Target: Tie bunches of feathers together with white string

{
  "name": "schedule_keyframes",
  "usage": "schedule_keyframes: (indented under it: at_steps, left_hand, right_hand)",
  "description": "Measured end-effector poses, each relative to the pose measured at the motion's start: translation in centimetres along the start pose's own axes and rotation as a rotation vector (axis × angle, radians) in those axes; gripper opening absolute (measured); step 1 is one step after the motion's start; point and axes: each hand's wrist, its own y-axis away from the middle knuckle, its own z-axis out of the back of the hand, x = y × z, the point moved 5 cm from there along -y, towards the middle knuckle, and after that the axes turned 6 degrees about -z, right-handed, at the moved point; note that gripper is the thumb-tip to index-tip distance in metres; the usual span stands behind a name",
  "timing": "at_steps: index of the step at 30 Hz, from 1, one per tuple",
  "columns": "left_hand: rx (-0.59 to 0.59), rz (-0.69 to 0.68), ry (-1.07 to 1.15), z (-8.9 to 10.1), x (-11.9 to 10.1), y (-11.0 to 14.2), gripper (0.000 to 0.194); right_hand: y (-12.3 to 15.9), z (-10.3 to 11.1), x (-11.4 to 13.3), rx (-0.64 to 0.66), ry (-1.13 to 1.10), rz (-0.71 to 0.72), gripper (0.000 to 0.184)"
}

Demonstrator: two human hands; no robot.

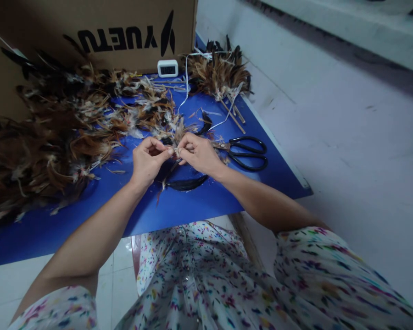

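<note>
My left hand (147, 160) and my right hand (200, 155) meet fingertip to fingertip just above the blue table. Both are closed in a pinch. Brown and pale feathers (179, 132) rise behind my right fingertips, which grip the base of this feather bundle. A thin stick (172, 168) slants down from below the fingers. Something small and whitish lies between my left thumb and forefinger, too small to name. Scissors with black handles (249, 153) lie right of my right hand, their blades partly hidden by it. In front of my hands lies a long black feather (187, 184).
Brown feather bundles (51, 137) heap over the left of the blue table (179, 208). Another feather bundle on sticks (216, 73) lies at the back right. White ribbon (186, 78) trails near a small digital clock (167, 68). A cardboard box (124, 18) and a wall (313, 101) border the table.
</note>
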Motion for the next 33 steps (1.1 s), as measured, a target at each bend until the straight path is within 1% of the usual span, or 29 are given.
schedule_keyframes:
  at_steps: [5, 11, 20, 33]
  left_hand:
    - [-0.014, 0.013, -0.009, 0.1, 0.0, 0.1, 0.033]
    - [-0.01, 0.1, 0.09, -0.3, 0.2, 0.4, 0.038]
    - [-0.032, 0.163, 0.124, -0.3, 0.7, 0.6, 0.042]
    - [-0.017, 0.24, 0.158, -0.4, 1.2, 1.2, 0.04]
  right_hand:
    - [0.0, 0.2, -0.1, -0.018, 0.083, 0.0, 0.005]
    - [0.2, 0.4, 0.1, -0.058, 0.165, 0.026, 0.003]
    - [0.5, 0.5, 0.4, -0.064, 0.216, 0.022, 0.003]
    - [0.9, 0.7, 0.6, -0.063, 0.302, -0.004, 0.004]
